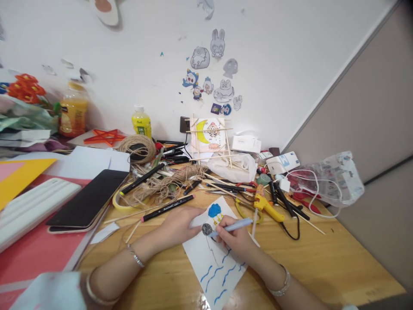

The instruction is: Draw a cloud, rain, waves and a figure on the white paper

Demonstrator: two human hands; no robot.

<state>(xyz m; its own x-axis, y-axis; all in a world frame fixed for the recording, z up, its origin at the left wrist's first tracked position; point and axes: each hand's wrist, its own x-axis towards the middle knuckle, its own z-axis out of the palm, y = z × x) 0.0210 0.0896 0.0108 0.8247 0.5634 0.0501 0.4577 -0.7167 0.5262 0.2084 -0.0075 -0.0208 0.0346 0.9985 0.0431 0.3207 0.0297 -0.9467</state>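
A white sheet of paper [197, 255] lies at a slant on the wooden table. On it are a blue cloud [214, 210] with small yellow stars beneath, a dark round shape [207, 229] with a thin line running down, and blue wavy strokes. My right hand [237, 241] is closed around a pale blue pen [239, 224], whose tip points at the dark round shape. My left hand [179, 226] rests flat on the sheet's left edge, thumb stretched toward that shape and holding nothing; its other fingers are partly hidden.
Behind the sheet lie markers [167, 208], tangled twine [155, 189], thin sticks and a yellow glue gun [266, 204] with its cable. A stick frame [209, 137] with a moon picture leans against the wall. To the left are a black tablet [88, 200] and bottles [141, 122].
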